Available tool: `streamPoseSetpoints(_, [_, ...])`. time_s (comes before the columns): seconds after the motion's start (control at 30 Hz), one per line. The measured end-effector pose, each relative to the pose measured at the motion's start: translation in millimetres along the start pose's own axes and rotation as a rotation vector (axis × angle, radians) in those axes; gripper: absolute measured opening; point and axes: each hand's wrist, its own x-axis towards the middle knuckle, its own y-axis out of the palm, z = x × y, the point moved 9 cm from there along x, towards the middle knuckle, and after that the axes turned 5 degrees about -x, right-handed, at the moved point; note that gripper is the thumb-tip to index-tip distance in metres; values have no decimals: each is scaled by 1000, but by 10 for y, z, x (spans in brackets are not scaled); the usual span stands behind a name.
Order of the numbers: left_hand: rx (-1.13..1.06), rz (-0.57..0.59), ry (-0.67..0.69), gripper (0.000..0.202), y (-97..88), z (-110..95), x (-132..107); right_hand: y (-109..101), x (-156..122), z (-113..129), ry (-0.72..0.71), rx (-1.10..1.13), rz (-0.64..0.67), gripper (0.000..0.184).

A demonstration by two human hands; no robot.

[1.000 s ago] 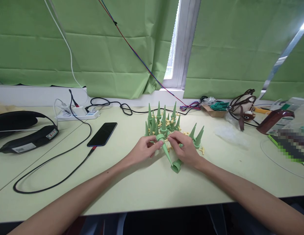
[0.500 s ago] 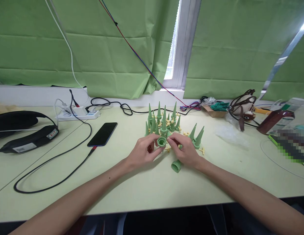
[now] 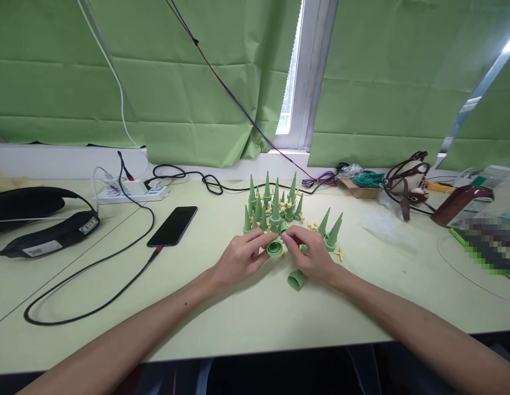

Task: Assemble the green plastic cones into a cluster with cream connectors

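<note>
My left hand [image 3: 247, 255] is closed, thumb and fingers gripping a green plastic spike [image 3: 275, 248] by its round, hollow end, whose opening faces me. Close beside it, the fingertips of my right hand [image 3: 311, 251] are pinched together; what they hold is too small to make out. Just below my right hand a second green hollow piece [image 3: 296, 280] lies on its side. Behind both hands stand several green cone spikes [image 3: 275, 206], point up, with small yellow T-shaped pieces [image 3: 312, 225] scattered among them.
Two more spikes [image 3: 333, 233] stand to the right, beside a yellow T-piece [image 3: 339, 254]. A phone [image 3: 173, 226] on a black cable lies left, near a power strip [image 3: 131, 192]. A clear plastic bag [image 3: 389, 230] and a brown bottle [image 3: 463, 204] are at the right.
My left hand has lowered the spike's round end slightly toward me and to the right, and its fingers have shifted on it. My right hand has barely moved.
</note>
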Motion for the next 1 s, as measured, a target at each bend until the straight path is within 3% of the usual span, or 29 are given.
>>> streamPoseSetpoints(0.2, [35,-36,76,31,-23,-53,7,6,0,-7,3,3,1,22])
streamPoseSetpoints(0.33, [-25,-58,30,40,-19,-9,-4,-15,-3,0,-3,5,-30,20])
streamPoseSetpoints(0.53, [-186,-55,-208,40,14,150,-23,-45,-17,-31,0,11,-77,17])
streamPoseSetpoints(0.67, [-288,-90,-385,9,4,260,-20,-63,-20,-36,-6,29,-102,16])
streamPoseSetpoints(0.83, [-442,-32,-572,46,86,394,-43,-80,-6,11,-46,31,-110,17])
streamPoseSetpoints(1.0, [-607,124,-649,52,248,413,-88,-53,4,48,-75,24,-74,18])
